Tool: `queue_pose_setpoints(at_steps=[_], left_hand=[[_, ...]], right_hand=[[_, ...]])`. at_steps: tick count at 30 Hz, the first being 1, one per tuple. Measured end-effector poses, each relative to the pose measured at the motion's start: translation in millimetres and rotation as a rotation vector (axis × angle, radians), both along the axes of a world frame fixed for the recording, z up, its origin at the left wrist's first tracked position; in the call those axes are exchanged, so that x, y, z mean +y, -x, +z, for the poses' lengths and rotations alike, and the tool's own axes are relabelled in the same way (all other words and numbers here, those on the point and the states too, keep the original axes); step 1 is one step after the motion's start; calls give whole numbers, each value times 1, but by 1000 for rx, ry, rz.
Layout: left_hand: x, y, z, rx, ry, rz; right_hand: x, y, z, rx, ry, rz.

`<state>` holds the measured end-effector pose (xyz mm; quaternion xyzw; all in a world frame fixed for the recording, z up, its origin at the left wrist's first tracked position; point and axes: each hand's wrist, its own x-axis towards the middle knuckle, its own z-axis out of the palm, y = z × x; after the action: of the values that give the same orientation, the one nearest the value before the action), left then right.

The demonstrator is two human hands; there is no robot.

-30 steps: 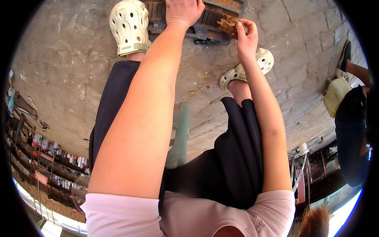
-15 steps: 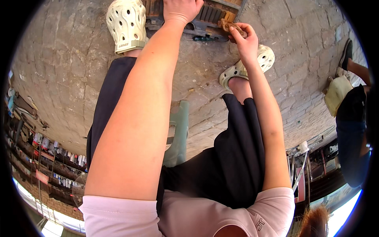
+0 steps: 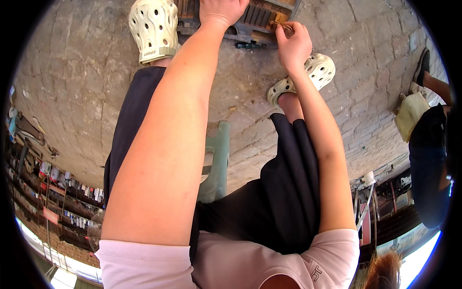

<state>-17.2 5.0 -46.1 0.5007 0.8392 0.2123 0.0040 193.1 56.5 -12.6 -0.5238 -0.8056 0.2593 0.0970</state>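
A dark, dirty part (image 3: pixel 262 36) with ribbed slots, like a grille or housing, lies on the floor between my feet, cut off by the upper edge. My left hand (image 3: pixel 222 12) is over it; its fingers run out of the picture, so their grip is hidden. At the part's right side, my right hand (image 3: pixel 294 48) pinches a crumpled brown rag (image 3: pixel 278 22) against the ribbed face. Just below the part's near edge lies a screwdriver (image 3: pixel 246 45) with a dark handle and thin shaft.
My cream clogs (image 3: pixel 154 29) stand on both sides of the part, on worn stone paving (image 3: pixel 240 91). A green plastic stool (image 3: pixel 219 159) is under me. Another person (image 3: pixel 428 159) sits at the far right. Cluttered shelves (image 3: pixel 62 202) line the lower left.
My right hand has shifted slightly left, turning its back upward, and the rag has moved further onto the part. The left hand has stayed nearly still.
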Motion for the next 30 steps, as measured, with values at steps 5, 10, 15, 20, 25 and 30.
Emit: queue_pose_setpoints(at_steps=[5, 10, 15, 20, 25, 30], left_hand=[[-2, 0, 0, -12, 26, 5], [-3, 0, -3, -2, 9, 12], [-3, -1, -3, -7, 14, 12], [-3, 0, -2, 1, -1, 10], [-1, 0, -1, -13, 31, 11], [-4, -1, 1, -3, 35, 13]], right_hand=[[-4, 11, 5, -91, -64, 36], [-10, 8, 8, -88, 130, -13], [-7, 14, 7, -13, 214, -132], [-9, 11, -1, 1, -167, 80], [-6, 7, -11, -62, -194, 155], [-11, 14, -14, -100, -200, 88]])
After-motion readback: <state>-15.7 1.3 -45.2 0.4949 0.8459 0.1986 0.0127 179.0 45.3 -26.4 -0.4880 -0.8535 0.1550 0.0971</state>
